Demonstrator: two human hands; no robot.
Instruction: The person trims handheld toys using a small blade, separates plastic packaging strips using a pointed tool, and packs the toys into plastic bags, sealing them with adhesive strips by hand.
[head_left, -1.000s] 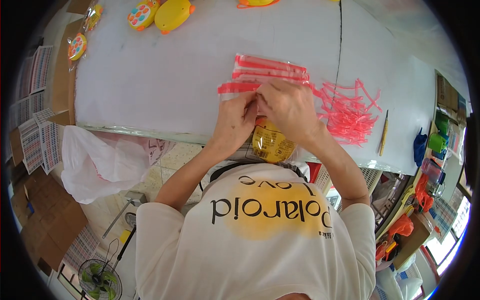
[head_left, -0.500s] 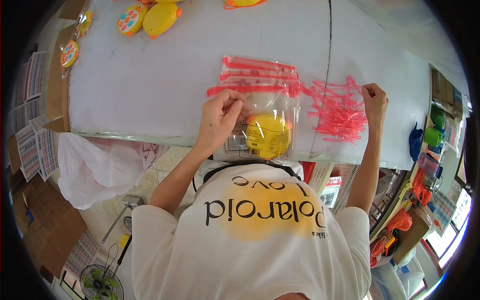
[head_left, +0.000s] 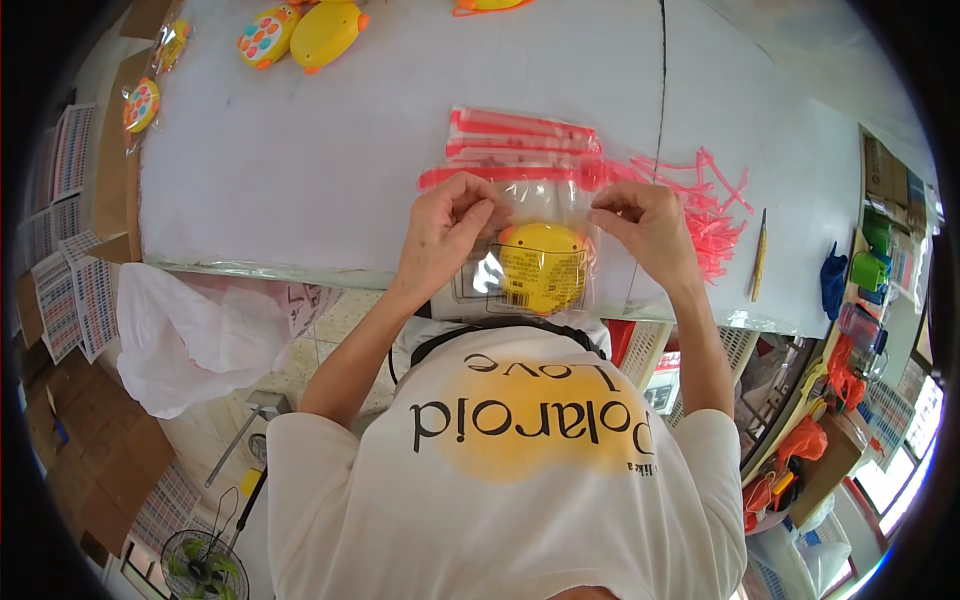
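A clear plastic bag (head_left: pixel 548 200) lies at the table's front edge with a yellow duck-shaped toy (head_left: pixel 543 268) inside. My left hand (head_left: pixel 447 232) pinches the bag's left side near its top. On the right side, my right hand (head_left: pixel 645 225) has thumb and fingertips closed at the bag's edge. Just beyond them is a stack of clear bags with red top strips (head_left: pixel 525 130). Loose red strips (head_left: pixel 712 225) form a tangled pile right of my right hand.
Yellow duck toys (head_left: pixel 328 35) sit at the table's far left. A thin yellow-handled tool (head_left: pixel 760 258) lies at the right. A white plastic bag (head_left: pixel 190 335) hangs off the front left, above a fan (head_left: pixel 205 565).
My right hand went out to the strip pile at the right, then came back to the bag's right edge. My left hand stayed at the bag's left side.
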